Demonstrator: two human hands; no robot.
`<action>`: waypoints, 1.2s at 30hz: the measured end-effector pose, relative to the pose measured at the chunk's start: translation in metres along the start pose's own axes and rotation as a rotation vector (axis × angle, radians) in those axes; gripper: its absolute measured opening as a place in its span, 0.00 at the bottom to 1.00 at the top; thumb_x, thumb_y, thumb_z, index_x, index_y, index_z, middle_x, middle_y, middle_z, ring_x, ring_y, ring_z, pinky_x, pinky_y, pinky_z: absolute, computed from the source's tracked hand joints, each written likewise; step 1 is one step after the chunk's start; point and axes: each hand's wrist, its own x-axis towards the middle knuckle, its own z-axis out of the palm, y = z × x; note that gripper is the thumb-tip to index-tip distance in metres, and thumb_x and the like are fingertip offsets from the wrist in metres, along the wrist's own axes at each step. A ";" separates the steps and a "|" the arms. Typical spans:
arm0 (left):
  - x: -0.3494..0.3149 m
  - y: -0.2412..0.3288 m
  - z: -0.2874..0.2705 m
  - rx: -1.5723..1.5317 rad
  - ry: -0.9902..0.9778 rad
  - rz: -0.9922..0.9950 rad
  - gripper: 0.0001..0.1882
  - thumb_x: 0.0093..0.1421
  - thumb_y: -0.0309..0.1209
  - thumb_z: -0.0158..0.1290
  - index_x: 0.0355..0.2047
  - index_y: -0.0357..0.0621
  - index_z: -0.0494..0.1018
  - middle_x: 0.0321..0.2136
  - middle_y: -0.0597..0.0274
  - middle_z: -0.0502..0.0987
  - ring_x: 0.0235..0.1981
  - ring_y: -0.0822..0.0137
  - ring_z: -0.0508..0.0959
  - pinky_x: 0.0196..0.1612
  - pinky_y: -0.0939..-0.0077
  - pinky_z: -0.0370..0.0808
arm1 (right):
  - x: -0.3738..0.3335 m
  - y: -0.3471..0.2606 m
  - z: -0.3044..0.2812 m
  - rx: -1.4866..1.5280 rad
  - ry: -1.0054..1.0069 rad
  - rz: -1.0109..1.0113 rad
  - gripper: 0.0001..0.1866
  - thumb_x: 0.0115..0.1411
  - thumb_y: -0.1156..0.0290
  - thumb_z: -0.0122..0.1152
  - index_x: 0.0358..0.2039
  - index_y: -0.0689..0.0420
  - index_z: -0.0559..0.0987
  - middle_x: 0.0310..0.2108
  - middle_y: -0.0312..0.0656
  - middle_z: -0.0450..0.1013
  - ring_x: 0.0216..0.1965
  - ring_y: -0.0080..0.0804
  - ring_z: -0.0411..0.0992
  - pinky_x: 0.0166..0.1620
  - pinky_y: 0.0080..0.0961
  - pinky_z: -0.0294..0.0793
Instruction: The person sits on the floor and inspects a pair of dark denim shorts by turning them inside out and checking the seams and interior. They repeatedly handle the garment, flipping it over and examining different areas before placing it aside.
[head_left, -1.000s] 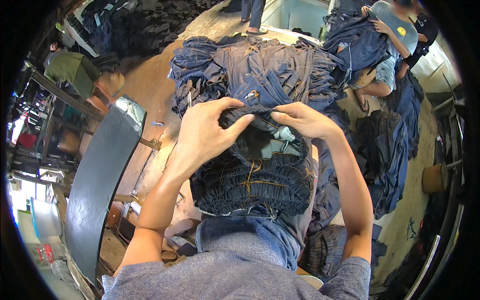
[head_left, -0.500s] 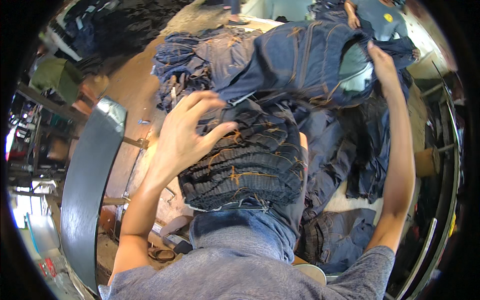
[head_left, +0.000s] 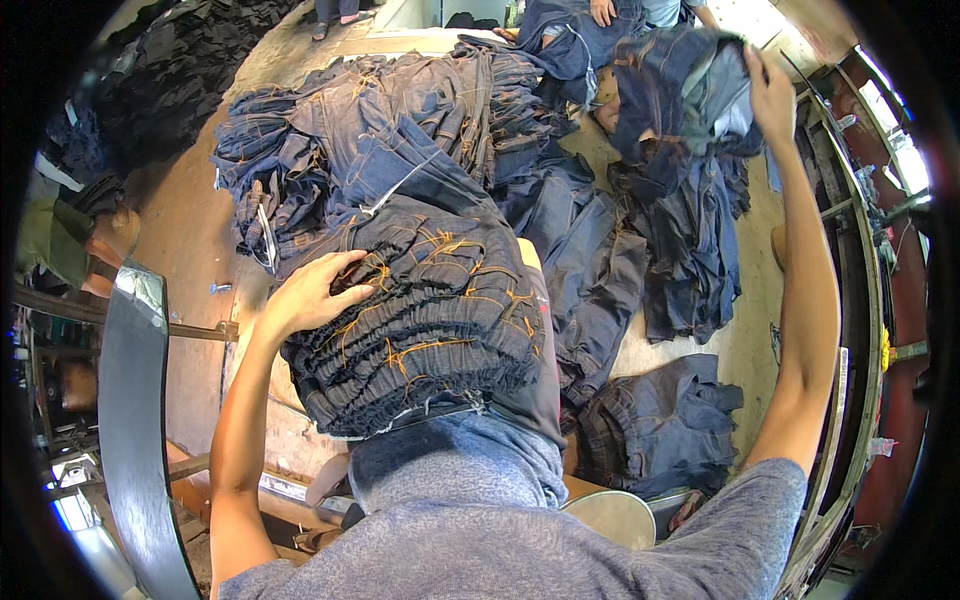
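A stack of dark jeans (head_left: 430, 340) with gathered elastic waistbands and loose orange threads lies across my lap. My left hand (head_left: 315, 293) rests on its upper left side, fingers stretched and thumb apart. Out at the far right, my right hand (head_left: 772, 105) grips the waist edge of a pair of dark blue jeans (head_left: 645, 95), held up with the light inside of the waist showing. Its fingertips are partly hidden behind the cloth. Below these jeans hang or lie more dark blue jeans (head_left: 685, 250).
A large heap of jeans (head_left: 390, 100) covers the table (head_left: 190, 260) ahead. Folded jeans (head_left: 665, 420) lie at my right side. A long dark curved board (head_left: 135, 420) stands on the left. Another person's hand (head_left: 603, 12) is at the far edge, by more denim.
My right hand has carried the jeans to the right, off the heap and stack. My left hand has come down onto the stack. The whole view has shifted.
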 end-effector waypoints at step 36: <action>-0.087 0.083 0.015 0.219 0.528 -0.167 0.20 0.68 0.37 0.66 0.56 0.42 0.80 0.54 0.49 0.79 0.55 0.44 0.76 0.59 0.52 0.75 | -0.218 -0.389 0.108 0.431 -1.342 -0.852 0.37 0.70 0.29 0.62 0.63 0.46 0.87 0.41 0.60 0.86 0.46 0.59 0.86 0.56 0.50 0.84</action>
